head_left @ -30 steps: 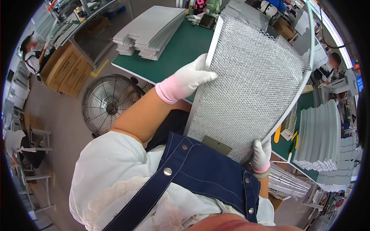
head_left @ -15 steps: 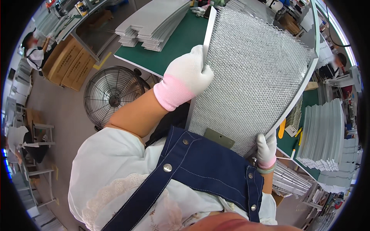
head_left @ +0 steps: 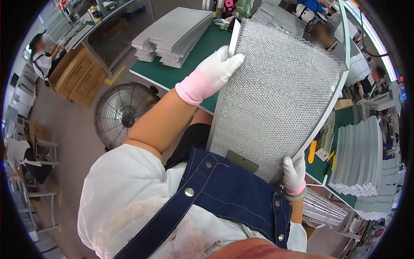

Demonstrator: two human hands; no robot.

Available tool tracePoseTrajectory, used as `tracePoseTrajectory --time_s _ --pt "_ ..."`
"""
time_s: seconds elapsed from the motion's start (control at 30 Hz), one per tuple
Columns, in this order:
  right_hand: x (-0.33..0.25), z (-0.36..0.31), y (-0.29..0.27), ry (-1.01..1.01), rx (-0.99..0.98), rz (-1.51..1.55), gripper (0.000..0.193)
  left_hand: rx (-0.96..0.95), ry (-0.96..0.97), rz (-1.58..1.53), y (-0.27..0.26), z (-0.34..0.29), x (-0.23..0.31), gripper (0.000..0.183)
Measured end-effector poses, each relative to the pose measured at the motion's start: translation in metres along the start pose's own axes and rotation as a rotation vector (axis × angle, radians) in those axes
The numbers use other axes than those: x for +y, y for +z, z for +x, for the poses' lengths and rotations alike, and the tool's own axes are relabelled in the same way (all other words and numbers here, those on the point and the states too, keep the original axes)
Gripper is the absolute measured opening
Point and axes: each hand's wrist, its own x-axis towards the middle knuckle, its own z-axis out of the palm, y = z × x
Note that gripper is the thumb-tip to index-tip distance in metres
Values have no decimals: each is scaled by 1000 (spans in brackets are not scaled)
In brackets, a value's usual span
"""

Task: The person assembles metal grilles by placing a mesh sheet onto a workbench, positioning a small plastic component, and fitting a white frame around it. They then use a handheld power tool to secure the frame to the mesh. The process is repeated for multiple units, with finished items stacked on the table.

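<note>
Gloved left hand pinches the left side of a framed mesh panel; gloved right hand holds its near right, beyond a navy apron. Apparently a steadying step; moving it calls for both hands.

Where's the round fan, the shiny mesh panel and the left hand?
Round fan (head_left: 127, 120), head view: its middle hub.
Shiny mesh panel (head_left: 278, 97), head view: the mesh's middle.
Left hand (head_left: 216, 70), head view: back of its white glove.
</note>
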Motion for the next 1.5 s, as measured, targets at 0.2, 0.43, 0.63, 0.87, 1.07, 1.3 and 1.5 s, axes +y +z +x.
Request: tracePoseTrajectory --time_s 0.2,0.43,0.63,0.87,1.07,1.3,1.5 --pt "-1 1 1 -23 -20 -47 54 -11 -58 49 5 5 15 44" --pt "-1 0 2 -96 -41 -36 62 -271 23 -637 -12 26 31 39" --pt "-3 -3 6 -151 -53 -82 59 -274 25 -788 -8 36 21 35" --pt "-5 -6 4 -143 -110 -166 60 -321 -25 -762 -16 27 24 33" --pt "-5 -1 -4 -110 -17 -187 58 -160 -22 -721 -2 22 23 33" --pt "-86 66 -115 169 -260 -339 68 135 860 469 41 -37 -58 46" --pt "-73 81 -126 500 -606 -497 68 -756 -745 -111 19 -126 -114 51"
